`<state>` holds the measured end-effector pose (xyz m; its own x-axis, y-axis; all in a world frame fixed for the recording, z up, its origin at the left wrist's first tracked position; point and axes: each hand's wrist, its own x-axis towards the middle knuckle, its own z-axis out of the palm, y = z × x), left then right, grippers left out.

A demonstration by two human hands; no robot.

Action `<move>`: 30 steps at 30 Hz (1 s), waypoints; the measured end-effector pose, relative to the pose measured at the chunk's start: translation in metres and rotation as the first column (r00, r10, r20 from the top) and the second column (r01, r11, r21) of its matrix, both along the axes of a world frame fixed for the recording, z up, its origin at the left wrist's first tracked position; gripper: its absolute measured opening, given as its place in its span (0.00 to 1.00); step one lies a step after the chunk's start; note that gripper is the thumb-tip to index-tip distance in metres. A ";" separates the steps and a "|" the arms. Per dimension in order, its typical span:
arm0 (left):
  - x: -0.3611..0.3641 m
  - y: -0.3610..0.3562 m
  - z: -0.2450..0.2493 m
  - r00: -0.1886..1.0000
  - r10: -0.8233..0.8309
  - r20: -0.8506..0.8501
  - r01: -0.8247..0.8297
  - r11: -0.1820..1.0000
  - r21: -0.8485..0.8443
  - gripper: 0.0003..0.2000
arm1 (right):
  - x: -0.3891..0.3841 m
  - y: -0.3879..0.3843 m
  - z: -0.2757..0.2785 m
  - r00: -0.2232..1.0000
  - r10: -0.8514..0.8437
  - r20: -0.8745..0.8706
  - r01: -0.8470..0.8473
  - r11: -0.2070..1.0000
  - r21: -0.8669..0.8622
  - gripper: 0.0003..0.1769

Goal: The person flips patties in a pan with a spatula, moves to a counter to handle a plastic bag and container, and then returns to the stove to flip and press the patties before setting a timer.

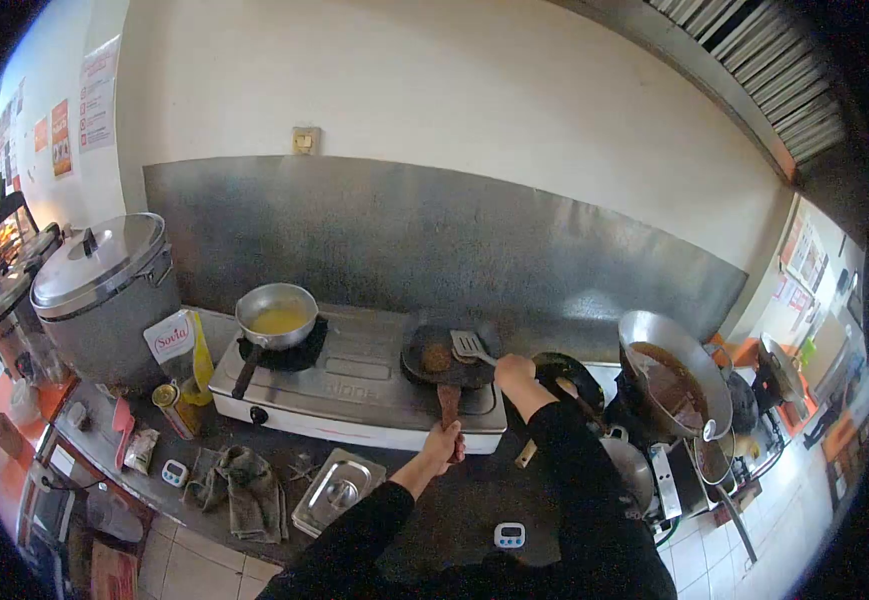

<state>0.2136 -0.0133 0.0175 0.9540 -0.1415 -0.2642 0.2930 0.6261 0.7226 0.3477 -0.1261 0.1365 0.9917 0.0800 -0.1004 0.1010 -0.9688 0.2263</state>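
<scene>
My left hand (442, 443) is closed round the wooden handle (448, 400) of a dark frying pan (465, 374) on the right burner of the stove. A round brown patty (436, 358) lies in the pan. My right hand (515, 372) grips a metal slotted spatula (470, 345), whose blade is over the pan, just right of the patty. Whether the blade touches the pan cannot be told.
A small pot (277, 316) with yellow liquid stands on the left burner. A large wok (676, 378) of brown liquid is at right. Nearer me are a lidded steel tray (339, 491), a cloth (242, 487) and a timer (509, 535). A big lidded pot (107, 310) stands left.
</scene>
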 end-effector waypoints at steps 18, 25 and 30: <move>-0.010 -0.007 0.006 0.997 0.033 -0.069 -0.036 0.998 -0.042 0.07 | 0.000 -0.027 -0.002 0.972 0.210 -0.105 -0.217 0.974 -0.065 0.13; -0.015 -0.007 0.013 0.999 0.029 -0.037 -0.029 1.000 -0.009 0.08 | 0.019 -0.023 -0.001 0.964 0.250 -0.096 -0.256 0.965 -0.057 0.14; -0.012 -0.009 0.013 0.997 0.049 -0.061 -0.046 0.998 0.051 0.09 | 0.023 -0.007 0.006 0.960 0.259 -0.107 -0.264 0.964 -0.043 0.14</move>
